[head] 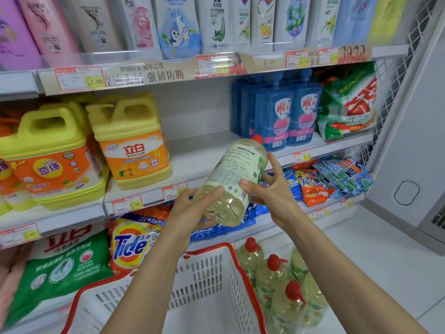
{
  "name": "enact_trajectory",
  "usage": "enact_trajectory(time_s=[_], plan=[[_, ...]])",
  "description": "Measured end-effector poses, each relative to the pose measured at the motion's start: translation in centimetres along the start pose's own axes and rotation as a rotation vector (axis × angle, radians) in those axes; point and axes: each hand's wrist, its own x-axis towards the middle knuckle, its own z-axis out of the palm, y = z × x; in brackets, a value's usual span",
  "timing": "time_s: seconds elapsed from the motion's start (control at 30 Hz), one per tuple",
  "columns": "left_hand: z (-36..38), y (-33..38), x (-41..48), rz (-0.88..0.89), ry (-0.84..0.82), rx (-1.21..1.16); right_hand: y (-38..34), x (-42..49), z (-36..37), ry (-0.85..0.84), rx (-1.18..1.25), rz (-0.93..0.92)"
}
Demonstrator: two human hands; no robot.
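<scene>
We clasp a bottle [231, 182] in our left hand [192, 210] and right hand [269, 191] above a basket [209, 268], facing detergent shelves [199, 150] by a white floor [361, 249].

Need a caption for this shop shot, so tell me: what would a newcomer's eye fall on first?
First the clear bottle of pale liquid, tilted mid-frame with its red cap toward the shelf, gripped by the left hand at its base and the right hand at its label. Next come the bright yellow jugs on the middle shelf at left. Below is the white basket with a red rim, beside more red-capped bottles at lower right.
</scene>
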Motion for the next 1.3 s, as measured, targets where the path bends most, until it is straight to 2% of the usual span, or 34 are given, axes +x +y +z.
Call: enact_trajectory(time_s=[0.17, 0.23, 0.37, 0.5, 0.57, 0.67, 0.8, 0.87, 0.97, 1.07, 1.17, 1.3], plan=[[-0.2, -1.0, 0.7, 0.051, -0.015, -0.04, -0.9, 0.1, -0.2, -0.054, -0.049, -0.046], [-0.1, -1.6, 0.9, 0.146, 0.02, 0.04, -1.4, 0.3, 0.2, -0.03, -0.056, -0.044], [0.8, -2.7, 0.7, 0.411, 0.11, 0.295, -2.1, 0.5, 1.2, 0.079, -0.106, -0.049], [1.4, -3.5, 0.8, 0.49, 0.101, 0.464, -1.4, 0.9, 1.3, 0.258, -0.072, -0.072], [0.9, -3.0, 1.0, 0.459, 0.007, 0.359, -1.0, 1.1, 0.8, 0.278, -0.043, -0.089], [0.3, -2.3, 1.5, 0.308, -0.074, 0.179, -1.3, 1.1, 0.0, 0.216, -0.032, -0.097], [0.7, -3.1, 1.8, -0.109, -0.269, -0.041, -0.8, 1.0, 0.2, 0.121, 0.069, -0.068], [0.9, -3.2, 2.0, -0.113, -0.291, -0.109, -0.6, 0.9, 0.2, 0.079, 0.112, -0.062], [1.0, -3.2, 2.3, -0.042, -0.138, -0.116, -1.0, 0.7, 0.2, -0.013, 0.043, -0.035], [0.5, -4.2, 2.3, 0.077, -0.036, 0.083, -1.3, 0.5, 0.5, -0.012, -0.05, -0.012], [0.1, -5.0, 2.1, 0.122, -0.031, 0.308, -0.7, 0.4, 0.5, 0.042, -0.076, -0.054], [-0.6, -5.1, 2.0, 0.049, -0.112, 0.288, -0.1, 0.5, 0.5, 0.071, -0.042, -0.093]])
